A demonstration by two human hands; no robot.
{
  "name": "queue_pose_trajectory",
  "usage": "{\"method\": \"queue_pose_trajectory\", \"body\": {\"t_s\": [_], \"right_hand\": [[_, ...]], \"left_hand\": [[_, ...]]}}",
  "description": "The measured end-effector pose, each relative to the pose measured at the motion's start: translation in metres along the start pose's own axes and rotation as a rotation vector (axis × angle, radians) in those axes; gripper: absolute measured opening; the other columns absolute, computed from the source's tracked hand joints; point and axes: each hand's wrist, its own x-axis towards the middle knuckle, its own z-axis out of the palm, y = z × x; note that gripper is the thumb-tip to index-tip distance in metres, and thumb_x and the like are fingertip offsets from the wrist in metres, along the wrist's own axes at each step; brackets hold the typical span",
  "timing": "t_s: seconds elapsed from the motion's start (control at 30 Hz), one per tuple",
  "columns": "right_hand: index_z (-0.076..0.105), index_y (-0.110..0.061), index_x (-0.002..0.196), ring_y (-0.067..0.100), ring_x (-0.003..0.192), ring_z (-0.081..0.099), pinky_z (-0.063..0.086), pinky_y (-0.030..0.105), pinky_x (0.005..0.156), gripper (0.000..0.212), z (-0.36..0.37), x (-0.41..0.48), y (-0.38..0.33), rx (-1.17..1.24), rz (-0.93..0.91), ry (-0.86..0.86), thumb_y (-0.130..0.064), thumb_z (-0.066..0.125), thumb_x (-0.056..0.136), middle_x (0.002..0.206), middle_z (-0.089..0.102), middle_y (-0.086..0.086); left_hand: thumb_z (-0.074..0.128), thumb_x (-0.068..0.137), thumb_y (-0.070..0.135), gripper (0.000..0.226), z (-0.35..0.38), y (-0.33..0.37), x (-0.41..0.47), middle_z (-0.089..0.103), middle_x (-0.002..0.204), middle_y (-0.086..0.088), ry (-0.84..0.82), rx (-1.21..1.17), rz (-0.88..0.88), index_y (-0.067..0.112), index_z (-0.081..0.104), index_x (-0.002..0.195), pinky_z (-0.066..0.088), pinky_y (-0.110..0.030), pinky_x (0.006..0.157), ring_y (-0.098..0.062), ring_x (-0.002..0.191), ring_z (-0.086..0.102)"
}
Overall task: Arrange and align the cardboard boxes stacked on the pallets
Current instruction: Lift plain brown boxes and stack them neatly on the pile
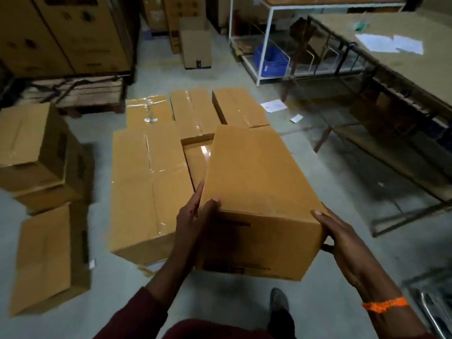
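Box (259,182) sits between my two hands, its near end lifted clear of the floor (220,297) and its far end reaching over the low rows of taped boxes (146,182). Whether that far end touches them I cannot tell. It is long, stiff cardboard with a plain, smooth top, so I judge it rigid enough to carry by one end, but apt to slide if I only squeeze the sides. An end hold like this suggests a light to middling weight, though that is a guess. The best purchase is at the near corners, with something under the bottom edge. My left hand (193,216) grips the near left corner, thumb over the top edge and fingers (199,192) stretched forward along the left side. My right hand (342,243) holds the near right corner, thumb on top and the other fingers down the side wall. Both forearms reach forward and down, palms facing each other.
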Motion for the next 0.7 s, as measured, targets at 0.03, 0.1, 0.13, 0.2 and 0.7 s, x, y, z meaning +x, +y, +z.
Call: {"method": "queue_pose_trajectory", "body": {"t_s": [0.03, 0.1, 0.13, 0.2, 0.7], "right_hand": [[0.054, -0.049, 0.138, 0.02, 0.135, 0.046, 0.039, 0.061, 0.111, 0.052, -0.009, 0.02, -0.003, -0.024, 0.033, -0.048, -0.059, 0.06, 0.088, 0.145, 0.055, -0.011], [0.048, -0.044, 0.147, 0.022, 0.14, 0.042, 0.045, 0.058, 0.104, 0.067, -0.027, 0.058, -0.012, -0.057, 0.107, -0.123, -0.06, 0.063, 0.083, 0.151, 0.049, -0.008], [0.042, -0.042, 0.152, 0.024, 0.142, 0.041, 0.051, 0.056, 0.097, 0.076, -0.036, 0.076, -0.018, -0.064, 0.148, -0.159, -0.059, 0.065, 0.081, 0.153, 0.047, -0.006], [0.035, -0.042, 0.155, 0.03, 0.14, 0.043, 0.059, 0.058, 0.086, 0.082, -0.05, 0.11, -0.033, 0.006, 0.229, -0.247, -0.05, 0.069, 0.081, 0.151, 0.045, -0.005], [0.032, -0.051, 0.153, 0.014, 0.131, 0.041, 0.051, 0.063, 0.1, 0.067, 0.01, 0.316, -0.028, -0.039, 0.128, -0.496, -0.026, 0.064, 0.099, 0.159, 0.029, -0.007]], "left_hand": [[0.06, 0.088, 0.056, 0.065, 0.012, -0.004, 0.006, 0.059, 0.115, 0.046, 0.037, -0.005, -0.016, 0.046, 0.039, 0.149, 0.051, -0.028, 0.097, 0.018, 0.106, 0.058], [0.062, 0.093, 0.049, 0.06, 0.039, -0.007, 0.014, 0.062, 0.112, 0.043, 0.128, -0.025, -0.036, 0.043, 0.04, 0.149, 0.052, -0.03, 0.097, 0.015, 0.105, 0.059], [0.062, 0.095, 0.045, 0.059, 0.052, -0.007, 0.018, 0.063, 0.111, 0.039, 0.174, -0.033, -0.049, 0.042, 0.04, 0.149, 0.053, -0.033, 0.098, 0.012, 0.105, 0.061], [0.064, 0.092, 0.048, 0.064, 0.073, -0.005, 0.03, 0.062, 0.113, 0.033, 0.247, -0.05, -0.093, 0.04, 0.039, 0.15, 0.053, -0.038, 0.101, 0.006, 0.107, 0.061], [0.066, 0.092, -0.001, 0.074, 0.078, -0.061, 0.172, 0.056, 0.131, 0.004, 0.342, -0.021, -0.425, 0.024, 0.036, 0.155, 0.049, -0.008, 0.066, 0.006, 0.09, 0.054]]}}
